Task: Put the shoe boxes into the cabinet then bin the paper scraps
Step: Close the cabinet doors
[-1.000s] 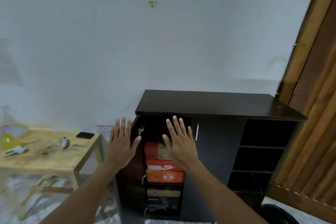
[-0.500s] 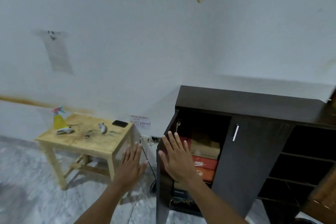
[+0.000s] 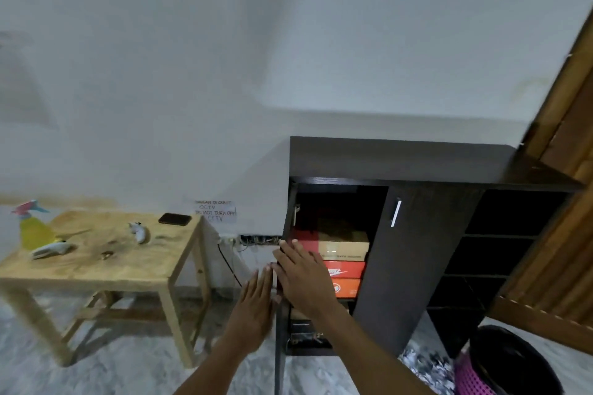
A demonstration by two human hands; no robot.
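A dark cabinet [image 3: 401, 160] stands against the wall with its left door [image 3: 278, 330] swung open, edge-on to me. Inside are stacked shoe boxes: a tan and red one [image 3: 340, 242] on top, two orange ones [image 3: 345, 279] below, darker ones under those. My right hand [image 3: 301, 279] lies flat with straight fingers against the open door's edge. My left hand [image 3: 256, 305], fingers straight, is just left of the door. Paper scraps [image 3: 423, 362] lie on the floor by a pink bin [image 3: 500, 365] with a black liner at the lower right.
A light wooden table [image 3: 134, 266] stands to the left, holding a yellow spray bottle [image 3: 32, 228], a black phone [image 3: 175, 219] and small items. The cabinet's right door [image 3: 414, 253] is closed; open shelves [image 3: 500, 250] sit beside it. A wooden door [image 3: 561, 202] is at far right.
The view swung left and back right. Both hands dropped lower and closed in on the open door's edge, the right hand now against it.
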